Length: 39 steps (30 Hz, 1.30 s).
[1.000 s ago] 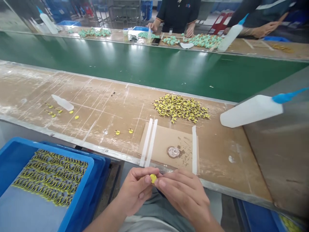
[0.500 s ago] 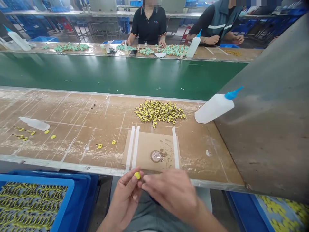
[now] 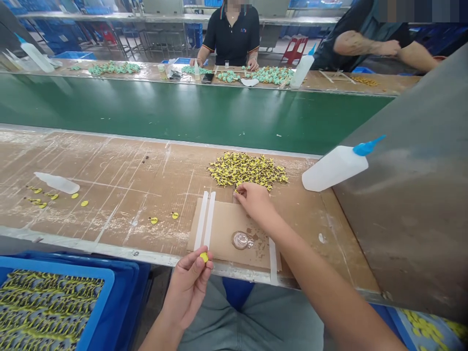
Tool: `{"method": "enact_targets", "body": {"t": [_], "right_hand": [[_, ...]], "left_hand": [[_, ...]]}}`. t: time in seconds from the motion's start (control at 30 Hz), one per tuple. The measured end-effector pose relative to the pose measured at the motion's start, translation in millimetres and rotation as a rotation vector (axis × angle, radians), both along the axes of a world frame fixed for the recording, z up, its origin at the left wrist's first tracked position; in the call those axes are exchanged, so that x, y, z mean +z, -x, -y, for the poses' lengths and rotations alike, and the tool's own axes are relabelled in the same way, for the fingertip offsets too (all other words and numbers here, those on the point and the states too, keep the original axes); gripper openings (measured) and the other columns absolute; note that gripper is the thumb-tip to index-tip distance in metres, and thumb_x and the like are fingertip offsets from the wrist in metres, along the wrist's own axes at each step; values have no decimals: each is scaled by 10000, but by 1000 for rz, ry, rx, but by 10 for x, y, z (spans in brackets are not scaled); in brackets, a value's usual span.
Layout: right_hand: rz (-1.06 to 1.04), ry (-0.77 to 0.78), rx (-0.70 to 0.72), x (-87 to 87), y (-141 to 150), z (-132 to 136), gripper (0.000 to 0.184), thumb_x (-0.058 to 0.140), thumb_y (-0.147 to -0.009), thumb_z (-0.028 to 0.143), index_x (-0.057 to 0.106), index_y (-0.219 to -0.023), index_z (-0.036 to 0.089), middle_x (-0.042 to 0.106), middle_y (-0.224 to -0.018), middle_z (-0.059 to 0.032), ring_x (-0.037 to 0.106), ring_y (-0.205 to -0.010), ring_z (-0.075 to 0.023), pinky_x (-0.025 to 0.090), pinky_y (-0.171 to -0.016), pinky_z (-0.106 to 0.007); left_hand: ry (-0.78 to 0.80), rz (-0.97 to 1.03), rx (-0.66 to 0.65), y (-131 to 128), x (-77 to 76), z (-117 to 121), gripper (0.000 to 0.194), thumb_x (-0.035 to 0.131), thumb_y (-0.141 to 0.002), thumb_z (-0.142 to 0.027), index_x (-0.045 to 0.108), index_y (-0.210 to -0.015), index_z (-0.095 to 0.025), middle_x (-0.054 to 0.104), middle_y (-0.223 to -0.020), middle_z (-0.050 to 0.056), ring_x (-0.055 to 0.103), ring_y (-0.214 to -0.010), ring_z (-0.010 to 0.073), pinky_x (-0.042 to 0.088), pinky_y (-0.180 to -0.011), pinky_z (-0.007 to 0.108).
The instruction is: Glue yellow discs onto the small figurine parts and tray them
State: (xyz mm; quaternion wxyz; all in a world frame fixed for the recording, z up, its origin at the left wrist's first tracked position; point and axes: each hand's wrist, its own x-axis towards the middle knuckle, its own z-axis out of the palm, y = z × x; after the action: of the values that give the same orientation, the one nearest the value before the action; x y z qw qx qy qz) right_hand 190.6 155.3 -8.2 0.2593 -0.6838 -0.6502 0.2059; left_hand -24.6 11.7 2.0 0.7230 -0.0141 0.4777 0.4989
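Between thumb and fingers my left hand (image 3: 192, 280) pinches a small yellow disc (image 3: 204, 257), just off the front edge of the table. My right hand (image 3: 253, 199) reaches over the cardboard sheet (image 3: 223, 219) to the near edge of a heap of small yellow and black pieces (image 3: 244, 168). Its thumb and fingertips are closed on one of these small pieces (image 3: 236, 191), mostly hidden by the fingers. A round patch of clear, wet-looking liquid (image 3: 241, 240) sits on the cardboard, left of my right forearm.
A white bottle with a blue nozzle (image 3: 334, 168) leans by the metal panel (image 3: 413, 185) at right. Loose yellow discs (image 3: 175, 215) and a white bottle-shaped piece (image 3: 56, 183) lie at left. Blue trays (image 3: 109, 292) stand below. Two people work beyond the green belt (image 3: 183, 112).
My right hand has moved from beside my left hand, forward to the heap, and pinches a piece there. My left hand still holds the yellow disc, and the view has shifted slightly.
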Motion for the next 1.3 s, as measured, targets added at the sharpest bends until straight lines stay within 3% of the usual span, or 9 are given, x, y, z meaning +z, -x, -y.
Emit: {"method": "enact_targets", "body": {"t": [0.07, 0.2, 0.37, 0.5, 0.7, 0.93, 1.03, 1.13, 1.3], "right_hand": [[-43, 32, 6, -11, -3, -34, 79, 695, -783, 122, 680, -833, 181, 723, -804, -45, 656, -774, -190, 468, -752, -316], [-186, 75, 30, -1, -52, -54, 284, 703, -757, 113, 666, -1033, 167, 699, -755, -7, 629, -688, -150, 477, -713, -295], [-430, 101, 73, 44, -208, 177, 262, 639, -847, 340, 687, -1028, 156, 705, -815, -31, 644, -692, -139, 524, -648, -271], [-685, 94, -19, 55, -322, 514, 363, 703, -804, 470, 671, -999, 165, 714, -824, -46, 679, -722, -157, 565, -641, -276], [-977, -4, -201, -44, -235, 862, 334, 837, -709, 395, 698, -928, 185, 730, -768, -40, 724, -720, -185, 598, -604, -272], [-919, -173, -272, -119, -66, 1063, 260, 821, -743, 319, 742, -951, 184, 773, -835, -65, 749, -742, -208, 642, -624, -316], [-776, -275, -265, -179, -44, 1146, 197, 803, -766, 279, 758, -941, 203, 784, -904, -65, 749, -810, -217, 644, -775, -388], [-680, -365, -137, -234, -47, 1191, 135, 783, -783, 225, 764, -916, 232, 784, -926, -46, 738, -896, -233, 599, -910, -458], [-609, -422, 53, -237, -56, 1168, 132, 766, -792, 184, 770, -898, 264, 784, -869, -42, 713, -894, -238, 600, -859, -471]], "left_hand": [[1, -19, -10, -6, 0, -22, 223, 752, -691, 67, 778, -847, -90, 778, -816, 110, 732, -642, 121, 611, -626, 149], [-42, -38, -55, -3, -5, -65, 239, 782, -699, 11, 780, -919, -84, 779, -978, 145, 745, -726, 128, 608, -694, 148], [-99, -12, -98, -1, -12, -95, 291, 815, -693, -48, 777, -978, -94, 760, -1079, 153, 746, -793, 133, 599, -758, 151], [-93, 17, -73, -34, -36, -126, 290, 830, -670, -51, 782, -952, -102, 777, -989, 136, 749, -765, 138, 600, -727, 144], [-148, 63, -3, -139, -92, -263, 290, 860, -629, -65, 787, -902, -129, 783, -861, 92, 744, -696, 126, 596, -653, 123], [-262, 66, -20, -233, -156, -366, 323, 890, -606, -128, 789, -913, -143, 787, -915, 84, 750, -750, 123, 585, -689, 107], [-306, 46, -28, -245, -202, -346, 316, 892, -598, -125, 794, -897, -158, 786, -919, 78, 749, -735, 123, 586, -671, 108], [-330, 26, -27, -257, -234, -321, 308, 902, -575, -130, 798, -860, -184, 784, -907, 63, 745, -710, 121, 590, -645, 116], [-330, 35, -14, -268, -245, -320, 309, 901, -572, -129, 798, -858, -185, 778, -903, 63, 738, -699, 118, 587, -625, 121]]}}
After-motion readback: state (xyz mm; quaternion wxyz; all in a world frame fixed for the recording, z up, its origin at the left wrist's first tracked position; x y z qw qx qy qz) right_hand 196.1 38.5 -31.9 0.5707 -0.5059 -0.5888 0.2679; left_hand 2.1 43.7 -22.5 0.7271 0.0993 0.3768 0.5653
